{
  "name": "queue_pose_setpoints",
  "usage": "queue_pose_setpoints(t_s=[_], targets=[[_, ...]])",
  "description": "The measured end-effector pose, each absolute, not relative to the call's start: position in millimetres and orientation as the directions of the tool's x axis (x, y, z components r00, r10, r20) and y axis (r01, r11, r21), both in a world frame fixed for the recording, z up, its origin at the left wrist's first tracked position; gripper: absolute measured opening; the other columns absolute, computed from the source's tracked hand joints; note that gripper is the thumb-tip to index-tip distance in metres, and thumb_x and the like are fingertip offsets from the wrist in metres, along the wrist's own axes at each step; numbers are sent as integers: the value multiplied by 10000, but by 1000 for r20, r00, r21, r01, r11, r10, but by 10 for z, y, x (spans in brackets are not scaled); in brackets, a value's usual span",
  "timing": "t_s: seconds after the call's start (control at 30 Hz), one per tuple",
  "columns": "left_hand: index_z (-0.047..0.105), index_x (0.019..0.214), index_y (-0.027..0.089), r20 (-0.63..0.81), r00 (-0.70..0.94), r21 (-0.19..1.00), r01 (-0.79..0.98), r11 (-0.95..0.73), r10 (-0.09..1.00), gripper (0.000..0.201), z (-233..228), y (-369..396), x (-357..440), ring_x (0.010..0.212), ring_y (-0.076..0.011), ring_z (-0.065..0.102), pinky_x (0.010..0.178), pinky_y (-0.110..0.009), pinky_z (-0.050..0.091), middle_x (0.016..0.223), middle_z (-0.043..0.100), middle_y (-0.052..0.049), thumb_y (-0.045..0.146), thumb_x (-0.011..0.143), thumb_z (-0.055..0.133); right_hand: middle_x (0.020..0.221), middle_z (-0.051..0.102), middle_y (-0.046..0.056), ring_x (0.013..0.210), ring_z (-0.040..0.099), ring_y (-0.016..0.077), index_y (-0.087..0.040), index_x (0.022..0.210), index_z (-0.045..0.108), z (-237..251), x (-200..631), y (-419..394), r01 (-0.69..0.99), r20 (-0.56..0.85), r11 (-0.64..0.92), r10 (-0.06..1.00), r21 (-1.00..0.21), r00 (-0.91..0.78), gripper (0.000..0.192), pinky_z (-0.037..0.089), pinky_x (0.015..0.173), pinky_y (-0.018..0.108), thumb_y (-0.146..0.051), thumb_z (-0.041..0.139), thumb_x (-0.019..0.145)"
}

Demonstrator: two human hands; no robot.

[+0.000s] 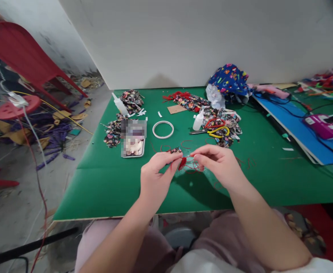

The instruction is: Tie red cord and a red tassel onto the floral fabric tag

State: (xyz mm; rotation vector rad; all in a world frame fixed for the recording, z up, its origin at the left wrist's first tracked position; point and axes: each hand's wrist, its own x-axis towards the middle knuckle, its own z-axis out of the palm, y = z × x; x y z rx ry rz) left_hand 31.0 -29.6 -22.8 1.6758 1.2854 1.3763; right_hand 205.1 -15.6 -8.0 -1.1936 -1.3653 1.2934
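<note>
Pinching a small red tassel-like piece (182, 163) between thumb and forefinger, the left hand (155, 172) holds it just above the green table (103, 182), near the front edge. The piece is bright red, with loose red thread (193, 166) trailing to the right hand (216, 163), whose fingertips are closed on that thread. A scrap of dark floral fabric (175, 150) sits against the left fingertips.

Counted on the table: one white tape ring (163, 129), one phone (133, 138) lying flat, two small white squeeze bottles (198, 120), one near the far left and one by the middle, one pair of yellow-handled scissors (217, 131), and one cardboard scrap (176, 109). Floral fabric pieces lie in roughly three heaps; the exact count of pieces cannot be told. One blue patterned cloth bundle (228, 79) stands at the back.
</note>
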Motion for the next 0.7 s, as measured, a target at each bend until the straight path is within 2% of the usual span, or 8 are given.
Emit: queue_pose_setpoints(t_s=[0.13, 0.33, 0.43, 0.57, 0.7], targets=[[683, 852, 213, 488, 45, 773, 442, -455, 872, 121, -205, -293, 300, 792, -117, 629, 764, -244, 494, 837, 701, 7, 151, 796, 595, 569, 613, -37, 488, 546, 64, -197, 779, 660, -82, 2024, -195, -42, -48, -55, 986, -998, -158, 105, 464, 475, 175, -298, 649, 752], [649, 850, 189, 501, 112, 719, 499, -485, 858, 99, -190, -306, 331, 769, -105, 624, 754, -233, 489, 826, 690, 6, 141, 811, 572, 680, 682, -1, 625, 649, 115, -197, 777, 621, -71, 1937, -239, -238, -102, -153, 972, -959, -212, 85, 520, 513, 197, -282, 617, 784], [621, 849, 177, 546, 127, 668, 530, -522, 828, 87, -194, -311, 345, 773, -103, 613, 757, -232, 482, 818, 676, 3, 127, 814, 559, 707, 682, -5, 660, 650, 109, -193, 759, 626, -72, 1915, -240, -254, -89, -135, 979, -958, -184, 62, 530, 541, 192, -252, 619, 779], [578, 836, 170, 626, 169, 554, 590, -587, 761, 82, -216, -306, 353, 801, -113, 597, 761, -240, 477, 818, 658, -8, 102, 810, 541, 664, 649, -22, 594, 616, 92, -190, 755, 630, -75, 1912, -249, -265, -95, -137, 982, -955, -166, 51, 531, 525, 198, -239, 624, 768], [556, 858, 162, 678, 207, 460, 629, -627, 705, 108, -251, -290, 345, 809, -127, 583, 776, -265, 479, 823, 651, -23, 78, 790, 552, 644, 630, -27, 558, 592, 87, -192, 792, 624, -49, 1936, -254, -268, -134, -195, 964, -943, -229, 57, 512, 470, 180, -237, 628, 757]])
